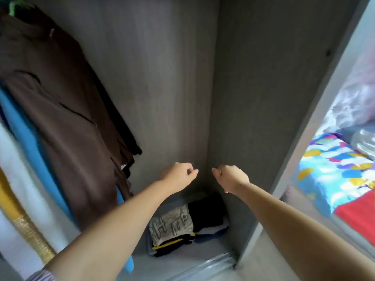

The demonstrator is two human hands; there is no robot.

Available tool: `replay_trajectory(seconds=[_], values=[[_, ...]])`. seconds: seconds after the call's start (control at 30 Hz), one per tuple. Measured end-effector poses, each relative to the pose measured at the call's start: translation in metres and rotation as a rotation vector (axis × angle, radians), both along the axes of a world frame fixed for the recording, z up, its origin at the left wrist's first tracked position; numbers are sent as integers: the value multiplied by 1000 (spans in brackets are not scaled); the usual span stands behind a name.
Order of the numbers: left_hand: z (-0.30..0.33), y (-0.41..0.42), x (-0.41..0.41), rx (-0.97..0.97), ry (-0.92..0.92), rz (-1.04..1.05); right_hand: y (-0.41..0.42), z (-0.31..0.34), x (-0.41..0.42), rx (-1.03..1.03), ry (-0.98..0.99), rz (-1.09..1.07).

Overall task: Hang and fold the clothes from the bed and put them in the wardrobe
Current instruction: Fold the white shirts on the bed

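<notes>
Both my arms reach into the grey wardrobe (162, 78). My left hand (178, 173) and my right hand (231, 176) hover side by side in front of its back corner, fingers curled, with nothing visible in either. Below them, on the wardrobe floor (182, 260), lies a stack of folded clothes: a grey printed piece (172, 224) on top of a black and yellow one, with a black folded piece (207, 209) beside it. A brown garment (60, 108) hangs at the left, next to a blue one (22, 122).
White and yellow garments (24, 226) hang at the far left. The wardrobe's right side panel (304, 138) stands between me and the bed (334, 175), which has a colourful patterned cover and a red cloth (357, 211) on it.
</notes>
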State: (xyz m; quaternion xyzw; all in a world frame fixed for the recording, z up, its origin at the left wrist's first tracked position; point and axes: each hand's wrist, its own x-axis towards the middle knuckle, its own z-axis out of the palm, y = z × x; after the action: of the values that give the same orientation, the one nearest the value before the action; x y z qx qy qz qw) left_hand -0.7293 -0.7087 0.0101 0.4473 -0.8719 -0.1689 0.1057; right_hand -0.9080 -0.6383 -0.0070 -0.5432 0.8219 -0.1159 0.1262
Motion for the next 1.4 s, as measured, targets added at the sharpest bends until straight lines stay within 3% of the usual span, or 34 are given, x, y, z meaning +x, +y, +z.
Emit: replay_trajectory(seconds=[0.13, 0.53, 0.87, 1.03, 1.23, 1.4], values=[[1, 39, -46, 58, 14, -137, 68, 11, -33, -25, -16, -157], [-1, 218, -263, -37, -74, -677, 323, 20, -188, 58, -32, -666], [-6, 359, -442, 94, -50, -858, 501, 15, -340, 149, -61, -852], [-18, 383, -508, 82, -117, -901, 524, -2, -408, 193, -129, -852], [-59, 350, -593, 117, -218, -891, 493, -45, -479, 242, -207, -821], [-80, 325, -695, 76, -271, -1004, 476, -75, -562, 261, -232, -906]])
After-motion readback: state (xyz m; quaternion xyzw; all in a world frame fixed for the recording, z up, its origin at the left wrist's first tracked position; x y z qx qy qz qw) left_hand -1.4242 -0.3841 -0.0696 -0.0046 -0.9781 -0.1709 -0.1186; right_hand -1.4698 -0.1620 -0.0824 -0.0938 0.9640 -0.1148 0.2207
